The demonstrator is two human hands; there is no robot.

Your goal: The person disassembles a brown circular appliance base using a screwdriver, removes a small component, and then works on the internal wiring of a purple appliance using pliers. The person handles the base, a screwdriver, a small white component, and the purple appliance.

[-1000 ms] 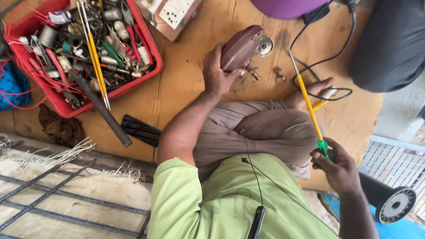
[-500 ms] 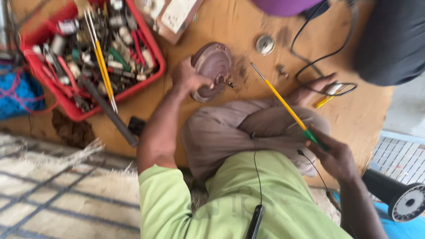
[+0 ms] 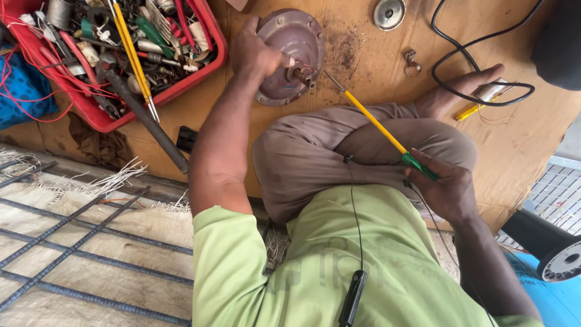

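Brown metal: a round motor cover (image 3: 290, 54) lies on the cardboard sheet (image 3: 254, 121), up near the top of the view, just past the person's bent knee (image 3: 363, 145).
Left hand: the left hand (image 3: 254, 51) is stretched far out, with the arm nearly straight. It grips the left edge of the motor cover, and the thumb points at the little shaft (image 3: 301, 74) in the middle.
Right hand: the right hand (image 3: 445, 184) is pulled in close to the body, above the lap. It is closed around the green handle of a yellow screwdriver (image 3: 378, 127).
Screwdriver: it slants up and to the left. Its thin metal tip is just beside the shaft. I cannot tell if it touches.
Red tray: a red plastic tray (image 3: 209, 51) sits on the sheet at the top left, near the left hand. It is packed with tools, wires and small spools.
Black bar: a long dark bar (image 3: 151, 124) sticks out of the tray and slants down over the sheet.
Small parts: a round silver piece (image 3: 388, 13) lies to the right of the motor cover. A black cable (image 3: 484, 66) loops near the foot (image 3: 460, 91).
Blue bag: a blue bag (image 3: 24, 91) with red wires sits at the far left.
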